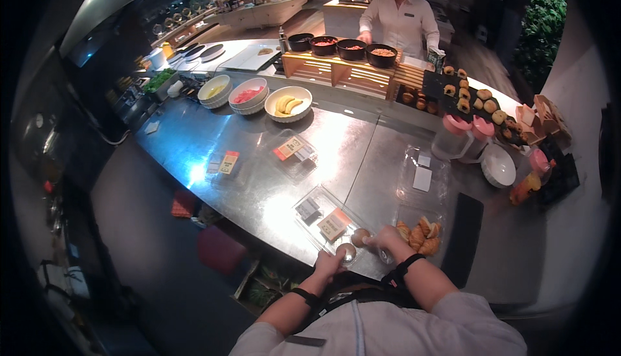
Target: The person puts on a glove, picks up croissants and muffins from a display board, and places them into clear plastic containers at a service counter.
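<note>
A clear plastic clamshell box (310,227) lies open before me on the steel counter, with labels on its lid. Two round brown rolls sit at its near end: the left roll (346,253) and the right roll (360,237). My left hand (329,264) is at the near edge of the box, its thumb against the left roll; its other fingers are hidden. With its fingertips on the right roll, my right hand (386,239) reaches in from the other side. Just right of that hand, several croissants (423,239) fill the base of another clear box, whose labelled lid (423,174) is folded back.
Two more labelled clear boxes, a middle box (293,154) and a left box (225,164), lie farther off. Beyond stand white bowls, one with bananas (288,106). Pink-lidded jugs (453,135) and a black mat (463,239) are at right. A person (402,18) stands across the counter.
</note>
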A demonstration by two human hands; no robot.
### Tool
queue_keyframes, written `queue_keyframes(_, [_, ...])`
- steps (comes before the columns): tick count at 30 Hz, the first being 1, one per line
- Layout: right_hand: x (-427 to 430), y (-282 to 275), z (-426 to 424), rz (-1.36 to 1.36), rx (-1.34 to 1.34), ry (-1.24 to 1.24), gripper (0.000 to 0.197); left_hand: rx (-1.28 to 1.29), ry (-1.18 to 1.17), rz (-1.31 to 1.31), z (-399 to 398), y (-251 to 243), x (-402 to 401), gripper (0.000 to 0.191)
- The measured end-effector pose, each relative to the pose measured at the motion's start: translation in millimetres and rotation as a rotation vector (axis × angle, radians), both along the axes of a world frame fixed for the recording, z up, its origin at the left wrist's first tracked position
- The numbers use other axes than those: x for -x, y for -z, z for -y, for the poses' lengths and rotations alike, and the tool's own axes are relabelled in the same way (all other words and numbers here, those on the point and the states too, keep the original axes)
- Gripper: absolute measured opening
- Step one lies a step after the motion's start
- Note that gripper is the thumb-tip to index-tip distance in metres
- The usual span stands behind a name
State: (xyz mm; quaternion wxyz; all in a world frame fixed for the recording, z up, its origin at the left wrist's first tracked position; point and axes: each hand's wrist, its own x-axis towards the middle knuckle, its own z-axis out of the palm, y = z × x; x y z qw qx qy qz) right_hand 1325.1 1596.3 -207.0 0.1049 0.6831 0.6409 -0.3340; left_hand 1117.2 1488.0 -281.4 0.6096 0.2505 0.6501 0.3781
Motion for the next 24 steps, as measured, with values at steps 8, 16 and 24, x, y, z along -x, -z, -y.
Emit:
queue_keyframes(8, [0.4, -6.0, 16.1, -0.108, -0.068, 0.200, 0.081, 0.011, -0.033, 0.033, 1.0, -3.2, -4.8, 0.049])
queue_keyframes(16, [3.1, 5.8, 15.2, -0.227, -0.100, 0.469, 0.076, 0.057, 0.002, 0.052, 1.9, -17.8, -8.5, 0.045])
queue_keyframes(24, [1.9, 16.0, 13.3, -0.196, -0.126, 0.417, 0.068, 0.064, -0.001, 0.068, -0.7, -10.0, -11.1, 0.044])
